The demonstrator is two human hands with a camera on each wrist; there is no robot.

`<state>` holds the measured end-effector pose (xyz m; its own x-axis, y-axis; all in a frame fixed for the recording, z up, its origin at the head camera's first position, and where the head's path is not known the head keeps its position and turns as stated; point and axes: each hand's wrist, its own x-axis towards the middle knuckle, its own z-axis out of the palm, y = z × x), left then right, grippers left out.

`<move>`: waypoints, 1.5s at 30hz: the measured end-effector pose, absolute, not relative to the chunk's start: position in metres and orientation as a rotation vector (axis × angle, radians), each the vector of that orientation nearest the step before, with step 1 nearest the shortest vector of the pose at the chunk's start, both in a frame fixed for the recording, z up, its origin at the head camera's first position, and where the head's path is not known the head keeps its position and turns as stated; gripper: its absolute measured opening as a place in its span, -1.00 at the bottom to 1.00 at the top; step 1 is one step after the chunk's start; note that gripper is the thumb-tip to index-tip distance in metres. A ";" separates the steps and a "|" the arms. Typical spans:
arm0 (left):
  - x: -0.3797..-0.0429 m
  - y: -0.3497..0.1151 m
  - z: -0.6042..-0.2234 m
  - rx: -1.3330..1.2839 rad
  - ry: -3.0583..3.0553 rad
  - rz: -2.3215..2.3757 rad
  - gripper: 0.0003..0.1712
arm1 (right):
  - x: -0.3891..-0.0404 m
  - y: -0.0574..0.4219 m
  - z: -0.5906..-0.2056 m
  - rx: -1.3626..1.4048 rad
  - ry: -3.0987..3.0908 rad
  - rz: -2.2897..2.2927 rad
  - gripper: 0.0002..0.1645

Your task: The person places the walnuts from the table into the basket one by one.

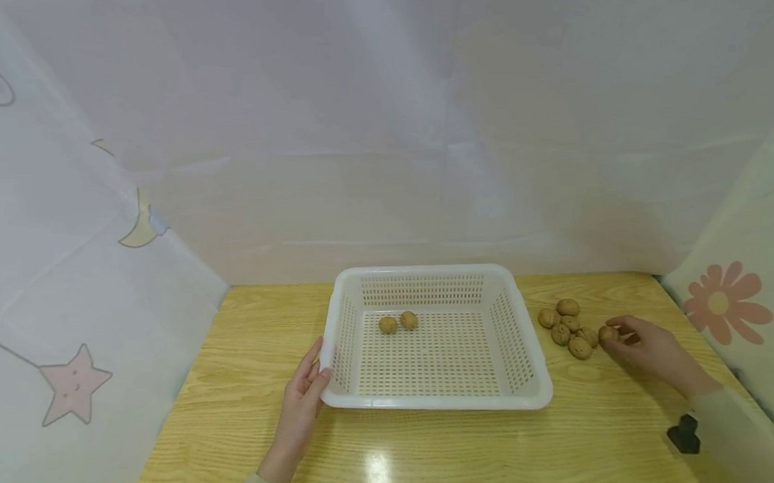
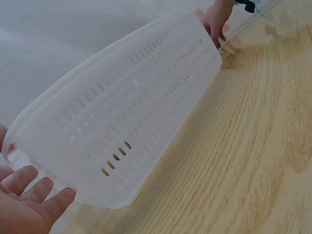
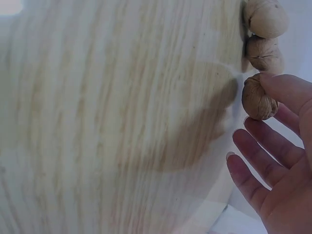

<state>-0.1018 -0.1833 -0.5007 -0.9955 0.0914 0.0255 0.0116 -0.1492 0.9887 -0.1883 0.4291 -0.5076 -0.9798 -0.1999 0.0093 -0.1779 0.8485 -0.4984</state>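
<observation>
A white plastic basket (image 1: 438,402) with slotted sides stands on the wooden table, two walnuts (image 1: 388,325) lying on its floor toward the left. My left hand (image 1: 302,393) grips the basket's left rim near the front corner, thumb over the edge and fingers on the outside. To the right of the basket, my right hand (image 1: 655,350) pinches a walnut (image 3: 259,99) between thumb and forefinger; the other fingers stay loosely spread in the right wrist view. Several more walnuts (image 1: 580,347) lie in a cluster between that hand and the basket.
The wooden table (image 1: 237,408) meets a pale cloth wall (image 1: 390,162) at the back, with patterned cloth at both sides. A dark clip-like piece (image 1: 685,435) shows by the right sleeve (image 1: 735,437).
</observation>
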 end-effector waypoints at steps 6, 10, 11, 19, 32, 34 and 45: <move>-0.103 -0.183 -0.500 0.107 2.006 2.351 -0.26 | -0.180 0.425 -0.495 -0.246 2.984 -0.771 -0.36; -0.103 -0.183 -0.501 0.118 2.006 2.349 -0.26 | -0.175 0.419 -0.485 -0.269 2.992 -0.775 -0.37; -0.103 -0.183 -0.501 0.120 2.006 2.349 -0.26 | -0.173 0.417 -0.483 -0.277 2.996 -0.774 -0.37; -0.102 -0.183 -0.501 0.102 2.014 2.341 -0.27 | -0.168 0.401 -0.467 -0.358 3.040 -0.768 -0.43; -0.102 -0.183 -0.498 0.104 2.021 2.345 -0.28 | -0.163 0.359 -0.437 -0.457 3.061 -0.804 -0.44; -0.102 -0.183 -0.498 0.104 2.021 2.342 -0.28 | -0.164 0.352 -0.433 -0.491 3.065 -0.799 -0.44; -0.101 -0.183 -0.498 0.107 2.020 2.332 -0.26 | -0.170 0.314 -0.414 -0.622 3.017 -0.884 -0.52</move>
<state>-0.1011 -0.1832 -0.4978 -0.9961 0.0864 0.0172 0.0047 -0.1427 0.9898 -0.1702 0.3141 -0.4136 -0.9227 -0.3477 0.1666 -0.3826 0.7729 -0.5062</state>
